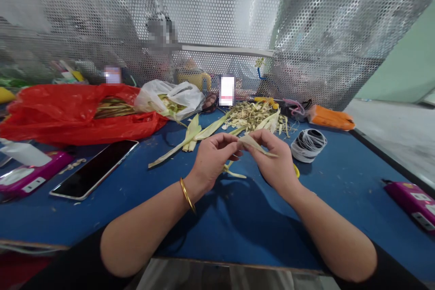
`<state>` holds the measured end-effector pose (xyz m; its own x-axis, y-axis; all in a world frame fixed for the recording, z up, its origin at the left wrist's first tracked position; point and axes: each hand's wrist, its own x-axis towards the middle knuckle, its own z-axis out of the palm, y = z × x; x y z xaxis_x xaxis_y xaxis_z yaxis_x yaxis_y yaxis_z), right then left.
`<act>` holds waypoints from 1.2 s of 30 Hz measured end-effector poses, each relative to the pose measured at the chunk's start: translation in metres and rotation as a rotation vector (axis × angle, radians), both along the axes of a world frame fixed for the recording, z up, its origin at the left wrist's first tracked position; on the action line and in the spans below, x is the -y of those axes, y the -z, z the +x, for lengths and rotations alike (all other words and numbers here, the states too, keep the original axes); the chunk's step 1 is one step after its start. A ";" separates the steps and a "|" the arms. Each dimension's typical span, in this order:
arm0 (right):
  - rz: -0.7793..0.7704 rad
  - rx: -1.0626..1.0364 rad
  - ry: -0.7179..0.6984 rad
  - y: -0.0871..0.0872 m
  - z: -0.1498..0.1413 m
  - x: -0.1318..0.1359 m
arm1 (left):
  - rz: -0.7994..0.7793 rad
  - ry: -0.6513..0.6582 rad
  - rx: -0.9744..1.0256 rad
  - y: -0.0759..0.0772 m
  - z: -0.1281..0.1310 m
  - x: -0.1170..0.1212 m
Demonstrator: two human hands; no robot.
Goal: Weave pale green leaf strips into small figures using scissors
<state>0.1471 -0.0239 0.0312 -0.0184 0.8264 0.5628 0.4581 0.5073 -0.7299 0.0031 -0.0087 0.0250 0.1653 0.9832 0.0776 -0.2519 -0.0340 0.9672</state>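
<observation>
Over the middle of the blue table, my left hand (pixel 214 158) and my right hand (pixel 274 158) meet with fingertips pinched. Between them is a pale strip of corn husk (pixel 256 146); its tail lies across my right fingers. The left fingertips grip its near end, partly hidden by the fingers. Below the hands, a thin light-green husk piece (pixel 236 174) shows. Longer corn husks (pixel 192 133) lie on the table just beyond my left hand. A heap of shredded husk bits (pixel 253 115) sits behind both hands.
Right of my hands stands a spool of white thread (pixel 308 145), with an orange packet (pixel 331 118) behind. At left lie a phone (pixel 97 170), a purple power strip (pixel 41 174), a red plastic bag (pixel 68 108) and a white bag (pixel 173 97). A perforated metal screen (pixel 217 13) closes the back.
</observation>
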 end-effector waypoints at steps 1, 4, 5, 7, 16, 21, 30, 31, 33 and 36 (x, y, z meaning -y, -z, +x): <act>-0.006 0.000 -0.001 0.000 0.000 0.000 | 0.012 -0.001 -0.011 0.000 0.000 0.000; -0.017 0.000 -0.020 -0.001 0.001 -0.001 | 0.032 0.006 -0.037 0.001 0.000 -0.001; -0.010 0.011 -0.024 0.000 0.002 -0.001 | 0.027 0.012 -0.037 0.002 -0.001 -0.001; 0.019 0.065 -0.022 0.001 0.003 -0.002 | -0.002 0.023 -0.018 0.002 -0.001 -0.002; 0.058 0.242 0.020 0.003 0.004 -0.003 | -0.084 0.038 0.029 0.000 -0.003 -0.002; 0.029 0.118 0.012 0.001 0.002 -0.002 | -0.048 0.011 0.030 0.000 -0.001 -0.001; -0.036 -0.040 -0.008 -0.001 0.000 -0.002 | 0.001 0.018 -0.007 0.000 -0.001 0.000; -0.037 -0.034 -0.002 -0.001 0.001 -0.002 | -0.001 0.021 -0.007 0.001 -0.001 -0.001; -0.022 -0.008 0.011 0.000 0.001 -0.002 | -0.018 0.029 0.003 0.001 -0.001 -0.001; 0.045 0.084 0.023 0.002 0.003 -0.002 | -0.066 0.037 0.034 0.002 -0.001 -0.003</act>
<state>0.1498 -0.0214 0.0291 -0.0479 0.8013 0.5963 0.5287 0.5268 -0.6655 0.0022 -0.0060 0.0233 0.1997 0.9797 0.0194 -0.2847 0.0391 0.9578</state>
